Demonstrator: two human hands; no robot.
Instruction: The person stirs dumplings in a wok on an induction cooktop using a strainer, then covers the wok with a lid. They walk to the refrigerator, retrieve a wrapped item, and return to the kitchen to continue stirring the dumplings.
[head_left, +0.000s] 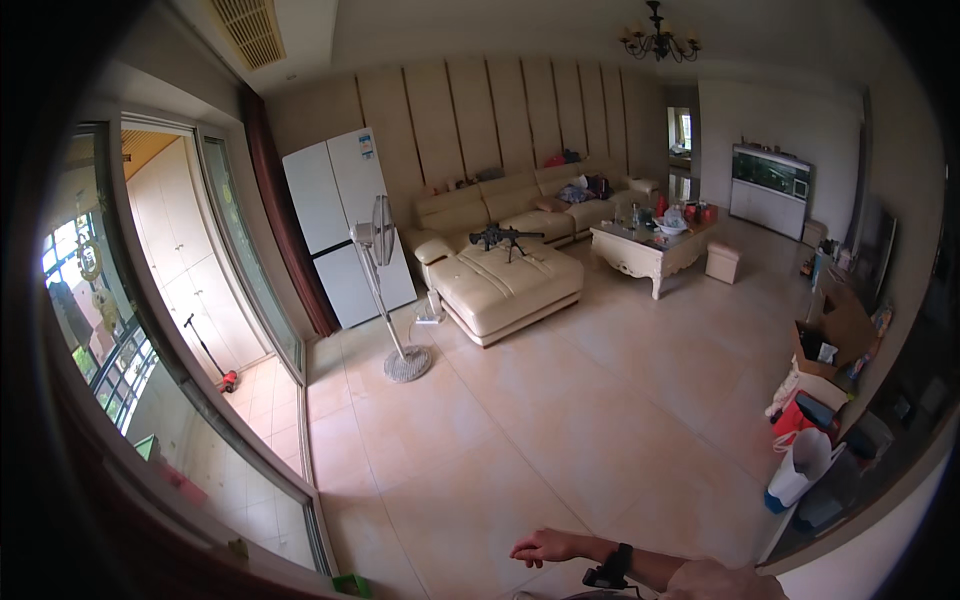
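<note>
My right hand (546, 547) is at the bottom of the view, held above the tiled floor (480, 457). Its fingers are loosely bent and slightly apart, and nothing shows in them. A black strap with a small device (611, 571) circles that wrist, and a cable runs from it. My left hand is out of view. Farther ahead, a black rifle-shaped gun (501, 237) stands on its bipod on the chaise of a cream leather sofa (510, 289). A pedestal fan (384, 300) stands left of the chaise, in front of a white refrigerator (337, 202).
Left is a sliding glass door (304, 420), with a balcony beyond. A carved coffee table (637, 255) bears a bowl and other items, beside a stool (722, 262). Bags (802, 469) and an opened cardboard box (836, 330) line the right wall. An aquarium (771, 172) stands far back.
</note>
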